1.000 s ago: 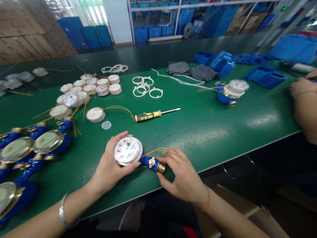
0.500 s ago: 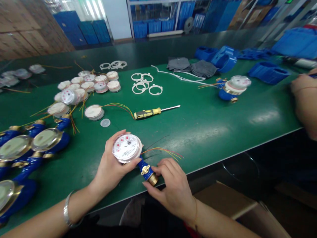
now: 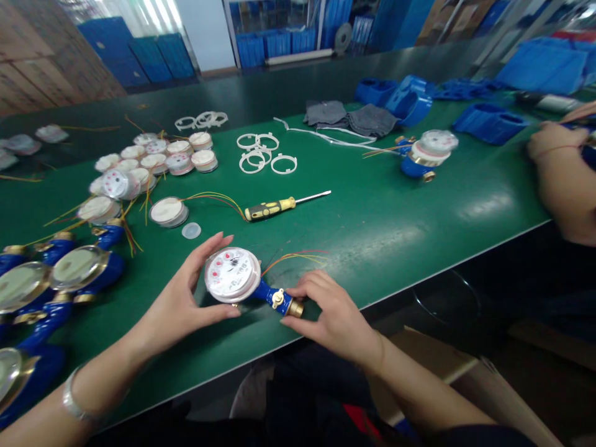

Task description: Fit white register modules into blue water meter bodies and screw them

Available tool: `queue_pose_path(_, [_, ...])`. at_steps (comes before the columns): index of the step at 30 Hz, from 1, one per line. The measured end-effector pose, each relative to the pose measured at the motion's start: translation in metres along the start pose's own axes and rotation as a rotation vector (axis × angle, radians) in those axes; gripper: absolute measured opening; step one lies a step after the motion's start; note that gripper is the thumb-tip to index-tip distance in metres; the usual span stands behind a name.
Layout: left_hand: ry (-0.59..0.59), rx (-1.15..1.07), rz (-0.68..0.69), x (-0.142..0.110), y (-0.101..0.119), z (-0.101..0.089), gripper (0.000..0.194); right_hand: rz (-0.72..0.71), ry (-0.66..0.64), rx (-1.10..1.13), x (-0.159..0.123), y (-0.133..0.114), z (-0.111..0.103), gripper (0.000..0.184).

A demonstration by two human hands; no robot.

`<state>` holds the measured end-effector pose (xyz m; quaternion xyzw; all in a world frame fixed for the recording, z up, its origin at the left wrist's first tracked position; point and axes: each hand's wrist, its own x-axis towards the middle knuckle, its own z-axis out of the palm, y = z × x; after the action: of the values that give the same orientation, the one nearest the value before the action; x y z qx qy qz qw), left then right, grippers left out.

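A water meter (image 3: 233, 274) with a round white dial and a blue body lies at the front of the table, dial up, its brass-ended pipe pointing right. My left hand (image 3: 179, 304) curves around the dial from the left, fingers at the far edge and thumb at the near edge. At the other end, my right hand (image 3: 333, 310) grips the brass pipe end (image 3: 297, 308) between thumb and fingers. Thin coloured wires (image 3: 293, 257) stick out behind the dial. Beyond the meter lie a yellow-and-grey screwdriver (image 3: 270, 209), a white round counter unit (image 3: 168, 212) and a small clear disc (image 3: 191, 230).
Blue meter bodies (image 3: 77, 270) crowd the left side, with several wired counter units (image 3: 153, 162) behind. White rings (image 3: 284, 164), grey cloths (image 3: 372, 121) and another meter (image 3: 428, 155) lie farther back. At right is another person's hand (image 3: 559, 146). An open cardboard box (image 3: 433, 354) stands below the table edge.
The meter has turned so that its pipe points more to the right. My left hand has loosened around the dial, and my right hand has shifted up with the brass end.
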<state>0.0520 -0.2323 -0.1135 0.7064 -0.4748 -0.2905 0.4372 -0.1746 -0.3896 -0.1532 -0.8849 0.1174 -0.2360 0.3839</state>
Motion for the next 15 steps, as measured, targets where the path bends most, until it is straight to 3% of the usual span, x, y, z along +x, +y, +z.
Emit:
queue_pose_path(5, [-0.046, 0.003, -0.012, 0.008, 0.002, -0.002, 0.105, 0.01, -0.075, 0.104, 0.016, 0.02, -0.015, 0.036])
queue_pose_path(15, [-0.031, 0.057, 0.014, 0.012, 0.003, 0.009, 0.09, 0.03, -0.067, 0.134, 0.017, 0.024, -0.014, 0.035])
